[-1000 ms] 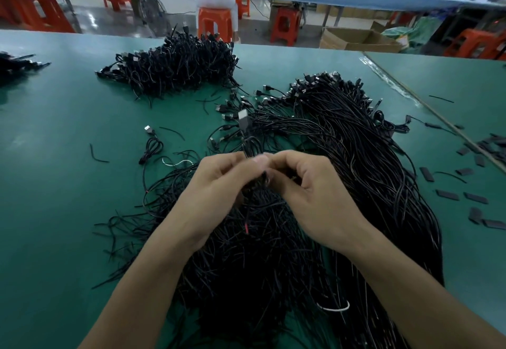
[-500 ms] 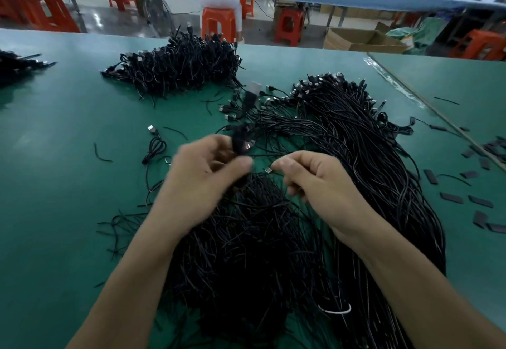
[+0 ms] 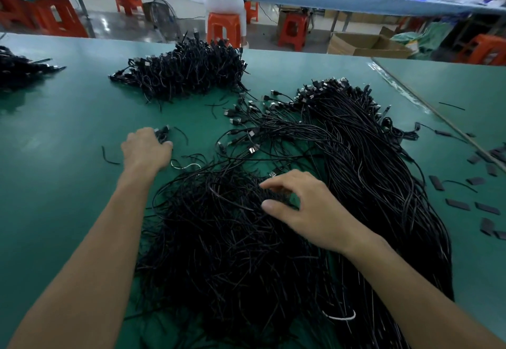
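**One little cable set down, the next one to pick**

The small coiled cable (image 3: 163, 132) sits on the green surface (image 3: 68, 129), to the left of the big tangle. The left hand (image 3: 146, 149) is curled over it and grips it with bent fingers. It looks light, soft and bendy. A coil like this may spring open if it is let go fast, so it is best held around the middle of the loops, not by the plug.

Nearer and to the right, the right hand (image 3: 309, 209) hangs over the loose cable pile (image 3: 219, 239). Its fingers are spread and a bit bent, like a claw, and it holds nothing that I can see. The thin black cables there lie all over each other. Pulling one hard will likely drag others along. It seems best to pinch one cable near its end and lift it out slowly.

On the right lies a long, thick bunch of cables (image 3: 369, 157) with shiny plugs (image 3: 238, 121) at the far end. At the far side of the surface is a heap of coiled cables (image 3: 186, 72). Small flat black pieces (image 3: 460, 205) lie at the right edge.
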The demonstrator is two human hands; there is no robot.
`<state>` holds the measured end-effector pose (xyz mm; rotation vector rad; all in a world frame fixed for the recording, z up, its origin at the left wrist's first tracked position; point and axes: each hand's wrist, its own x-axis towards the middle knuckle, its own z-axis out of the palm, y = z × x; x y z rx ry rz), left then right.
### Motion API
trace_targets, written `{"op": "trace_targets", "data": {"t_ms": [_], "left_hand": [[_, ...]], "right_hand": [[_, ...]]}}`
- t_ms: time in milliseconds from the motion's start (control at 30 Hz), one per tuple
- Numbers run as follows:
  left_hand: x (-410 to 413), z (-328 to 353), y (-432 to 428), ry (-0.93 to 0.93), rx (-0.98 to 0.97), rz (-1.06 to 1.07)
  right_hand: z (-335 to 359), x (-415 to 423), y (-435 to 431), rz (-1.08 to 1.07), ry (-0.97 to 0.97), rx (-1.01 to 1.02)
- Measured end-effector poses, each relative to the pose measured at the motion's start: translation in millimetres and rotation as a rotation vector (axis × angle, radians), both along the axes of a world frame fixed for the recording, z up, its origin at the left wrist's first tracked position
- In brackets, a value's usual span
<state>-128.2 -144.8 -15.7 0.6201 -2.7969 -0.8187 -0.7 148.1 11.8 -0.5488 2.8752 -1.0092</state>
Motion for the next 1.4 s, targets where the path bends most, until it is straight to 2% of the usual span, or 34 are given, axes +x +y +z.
{"op": "trace_targets", "data": {"t_ms": [67, 100, 167, 233, 333, 467, 600, 667, 733, 800, 867, 900, 967, 1033, 1100, 1167, 1233, 1300, 1400], "left_hand": [[7.8, 6.5, 12.7, 0.112, -0.007, -0.107], [13.0, 8.7, 19.4, 0.164, 0.06, -0.201], [27.4, 15.6, 32.6, 0.138, 0.265, -0.4], [45.0, 25.0, 44.9, 0.065, 0.412, -0.592], [64.3, 37.2, 60.3, 0.074, 0.509, -0.793], [70.8, 44.1, 80.0, 0.099, 0.501, -0.917], [59.6, 39.8, 95.9, 0.176, 0.324, -0.79], [54.3, 41.5, 99.1, 0.264, 0.434, -0.607], [50.5, 47.9, 95.2, 0.456, 0.593, -0.453], [48.9, 58.7, 85.8, 0.64, 0.603, -0.351], [53.2, 67.9, 75.2, 0.694, 0.547, -0.347], [57.5, 71.7, 70.7, 0.664, 0.564, -0.394], [70.2, 78.5, 65.3, 0.479, 0.66, -0.576], [81.5, 79.5, 64.0, 0.282, 0.696, -0.72], [86.7, 74.4, 66.6, 0.208, 0.591, -0.758], [89.8, 66.4, 71.2, 0.154, 0.471, -0.792], [95.4, 57.7, 73.8, 0.072, 0.454, -0.807], [104.0, 49.5, 72.6, 0.002, 0.529, -0.843], [122.4, 46.6, 72.4, -0.133, 0.811, -1.019]], "right_hand": [[4.7, 2.0, -13.6, 0.078, 0.067, 0.131], [5.8, 2.6, -20.8, 0.109, 0.114, 0.217], [7.0, 2.0, -32.5, 0.123, 0.196, 0.278], [10.4, 0.6, -36.3, 0.072, 0.193, 0.109], [24.0, -2.8, -28.9, -0.049, 0.114, -0.315], [49.7, -4.4, -17.3, -0.136, 0.225, -0.533], [78.0, 0.1, -9.3, -0.109, 0.356, -0.703], [89.4, 1.7, 1.4, -0.113, 0.441, -0.796], [96.2, 2.3, 15.4, -0.16, 0.49, -0.813], [95.5, -0.6, 31.1, -0.288, 0.466, -0.673], [87.2, -7.8, 48.2, -0.415, 0.367, -0.385], [81.9, -11.2, 55.9, -0.449, 0.291, -0.219], [72.0, -15.4, 62.9, -0.473, 0.114, 0.073], [67.6, -13.4, 56.1, -0.423, -0.007, 0.196], [65.2, -7.8, 42.1, -0.268, -0.05, 0.096], [64.4, -3.0, 27.8, -0.166, 0.007, -0.105], [65.9, 1.2, 18.7, -0.121, 0.098, -0.222], [68.2, 2.8, 13.6, -0.086, 0.176, -0.254], [69.2, 1.4, 6.4, -0.083, 0.24, -0.346]]}}
